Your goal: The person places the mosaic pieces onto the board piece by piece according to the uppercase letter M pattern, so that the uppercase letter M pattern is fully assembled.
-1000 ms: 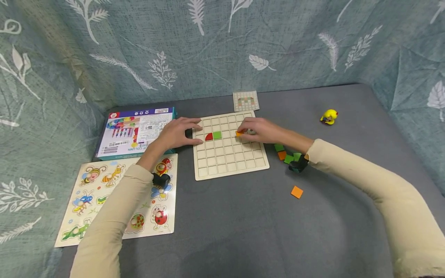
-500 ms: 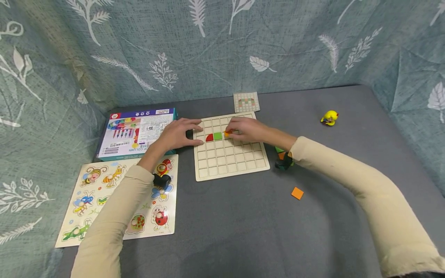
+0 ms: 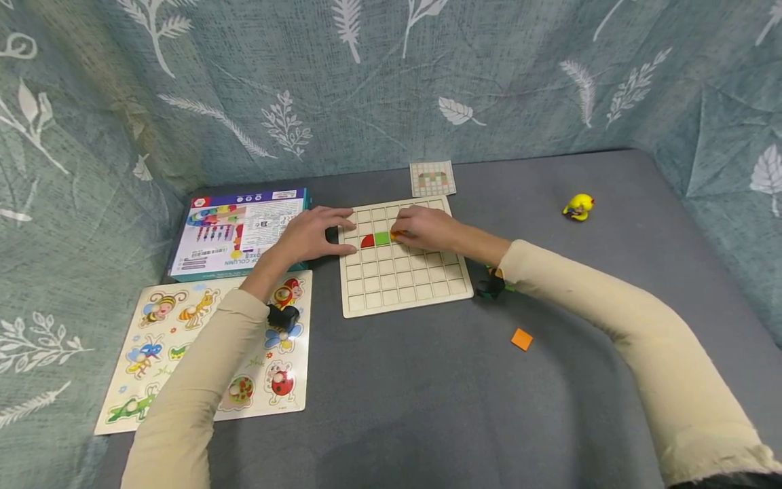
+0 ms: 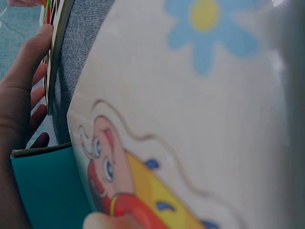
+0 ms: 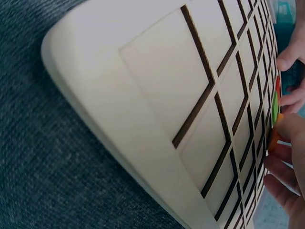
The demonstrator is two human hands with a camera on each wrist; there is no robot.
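On a gridded board (image 3: 397,282), a person's right hand (image 3: 423,228) pinches one orange piece (image 3: 394,236) midway across, beside one green tile (image 3: 381,238), then one red piece (image 3: 368,241). The left hand (image 3: 311,234), thumb and fingers apart, touches the board's left edge.

Insect puzzle board (image 3: 258,356), box (image 3: 238,234) behind it, yellow toy (image 3: 578,206) (at right), leafy backdrop (image 3: 379,88)

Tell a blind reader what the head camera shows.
A person's right hand pinches an orange tile at a wooden grid board, beside a green tile. The left hand touches the board's left edge; an insect puzzle and a box lie to the left.
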